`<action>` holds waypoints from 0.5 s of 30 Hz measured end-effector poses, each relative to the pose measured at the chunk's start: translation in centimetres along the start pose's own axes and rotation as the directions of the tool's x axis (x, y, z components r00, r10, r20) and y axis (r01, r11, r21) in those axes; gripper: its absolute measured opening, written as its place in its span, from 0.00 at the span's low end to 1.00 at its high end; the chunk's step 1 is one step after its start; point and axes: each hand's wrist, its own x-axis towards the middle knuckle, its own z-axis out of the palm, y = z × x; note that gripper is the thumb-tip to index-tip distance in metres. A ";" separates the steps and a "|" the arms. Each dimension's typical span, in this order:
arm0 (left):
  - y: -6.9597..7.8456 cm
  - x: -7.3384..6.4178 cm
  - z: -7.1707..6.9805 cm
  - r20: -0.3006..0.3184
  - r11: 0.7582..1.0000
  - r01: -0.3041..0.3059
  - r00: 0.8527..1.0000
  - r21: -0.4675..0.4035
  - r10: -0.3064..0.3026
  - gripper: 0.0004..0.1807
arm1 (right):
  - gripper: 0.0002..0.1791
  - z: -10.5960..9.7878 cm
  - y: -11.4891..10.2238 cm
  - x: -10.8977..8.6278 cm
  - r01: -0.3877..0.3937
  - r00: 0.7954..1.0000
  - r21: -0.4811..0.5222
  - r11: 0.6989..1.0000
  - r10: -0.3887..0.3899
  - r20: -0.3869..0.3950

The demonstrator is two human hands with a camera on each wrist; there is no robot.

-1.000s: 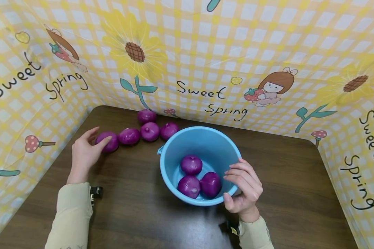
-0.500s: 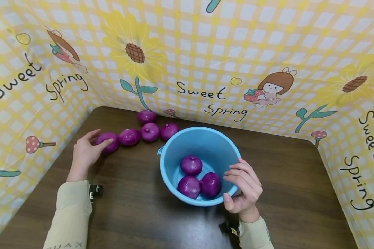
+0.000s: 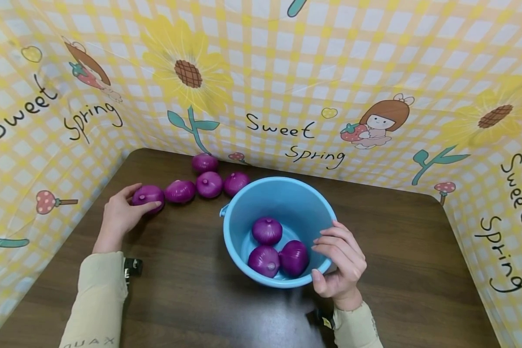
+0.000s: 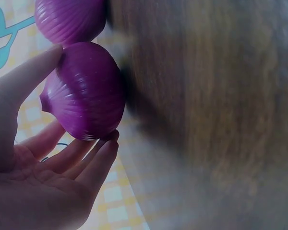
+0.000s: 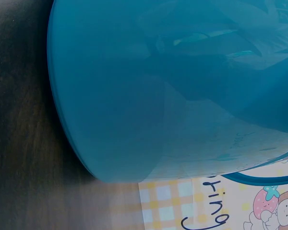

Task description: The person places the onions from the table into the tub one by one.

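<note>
My left hand [image 3: 123,212] holds a purple onion [image 3: 147,197] at the left end of a group on the table. In the left wrist view the thumb lies on one side of this onion [image 4: 89,91] and the fingertips [image 4: 108,143] on the other, its pointed end towards the palm. Close beside it sits a second onion [image 3: 180,192]. My right hand [image 3: 341,263] grips the rim of a light blue bucket [image 3: 230,241], fingers over the inner side. Inside, three purple onions [image 3: 267,230] rest on the bottom. The right wrist view shows only the bucket's outer wall [image 5: 134,96].
Between the held onion and the bucket are three more onions [image 3: 209,184] besides the second one. The dark wooden table [image 3: 178,290] is enclosed on its back and sides by a yellow checked cloth [image 3: 261,72]. A handle joint [image 3: 224,210] juts from the bucket's left side.
The held onion has turned a little in my left hand, so that its pointed end now shows, and has shifted slightly left. My right hand and the bucket have not moved.
</note>
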 end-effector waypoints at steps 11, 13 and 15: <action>-0.6 0.1 0.2 -0.011 1.000 -0.001 1.000 0.019 0.001 0.52 | 0.30 0.0 0.2 -0.1 0.019 1.000 0.006 1.000 -0.019 -0.020; -0.6 0.1 0.2 -0.017 1.000 -0.004 1.000 0.020 0.004 0.51 | 0.30 0.0 0.3 -0.2 0.021 1.000 0.008 1.000 -0.020 -0.022; -0.6 0.0 0.2 -0.022 1.000 -0.002 1.000 0.019 0.002 0.51 | 0.30 0.0 0.3 -0.2 0.020 1.000 0.009 1.000 -0.020 -0.022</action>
